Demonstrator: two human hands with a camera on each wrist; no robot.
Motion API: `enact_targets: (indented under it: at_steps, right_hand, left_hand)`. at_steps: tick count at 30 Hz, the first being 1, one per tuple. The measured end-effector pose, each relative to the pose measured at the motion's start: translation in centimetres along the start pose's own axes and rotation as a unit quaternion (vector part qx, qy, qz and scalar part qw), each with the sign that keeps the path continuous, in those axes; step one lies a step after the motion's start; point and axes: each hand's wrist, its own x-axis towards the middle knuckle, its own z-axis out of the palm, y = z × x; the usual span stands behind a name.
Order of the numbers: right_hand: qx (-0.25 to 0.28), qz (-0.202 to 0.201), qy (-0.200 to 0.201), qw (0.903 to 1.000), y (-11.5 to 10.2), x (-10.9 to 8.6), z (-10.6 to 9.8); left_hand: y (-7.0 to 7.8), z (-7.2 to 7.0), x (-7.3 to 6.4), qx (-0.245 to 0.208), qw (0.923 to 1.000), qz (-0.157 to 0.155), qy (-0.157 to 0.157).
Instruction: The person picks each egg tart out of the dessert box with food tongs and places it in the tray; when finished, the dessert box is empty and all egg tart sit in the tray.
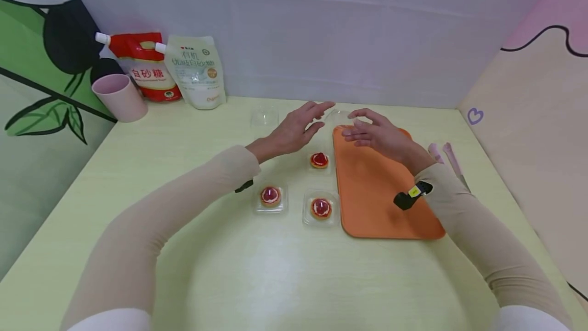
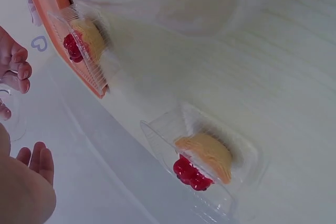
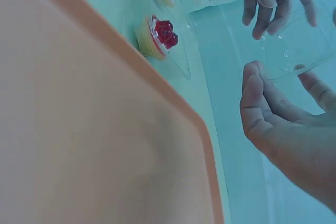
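Observation:
My right hand, above the far end of the orange tray, holds a clear plastic lid by its edge. Facing it across the lid is my left hand, fingers stretched out; I cannot tell whether they touch the plastic. Below the hands sits a small red-topped tart, left of the tray's edge. Two more tarts, a left one and a right one, sit nearer me in clear square boxes. The left wrist view shows a boxed tart from the side.
Another clear plastic piece stands near the back wall. At the back left are a pink cup, a red sugar pouch and a pale green pouch. Pink-handled utensils lie right of the tray.

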Motion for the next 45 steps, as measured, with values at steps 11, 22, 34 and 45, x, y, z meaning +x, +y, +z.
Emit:
enact_targets:
  at_steps: [11,22,34,45]
  right_hand:
    - [0.066,0.036,-0.024,0.9968,-0.2,0.5,1.0]
    - [0.077,0.062,-0.004,0.9951,-0.3,1.1,1.8]
    - [-0.074,-0.003,0.114,0.9907,-1.1,3.4,2.7]
    - [-0.139,-0.083,0.156,0.9743,-0.8,6.1,2.2]
  left_hand:
    - [1.1,0.1,0.0,0.015,0.9969,0.032,0.070]
    - [0.6,0.1,0.3,0.036,0.9959,0.029,0.078]
    - [0.0,-1.4,1.9,-0.008,0.9929,-0.105,0.056]
    - [-1.5,-1.7,3.3,-0.102,0.9670,-0.229,0.046]
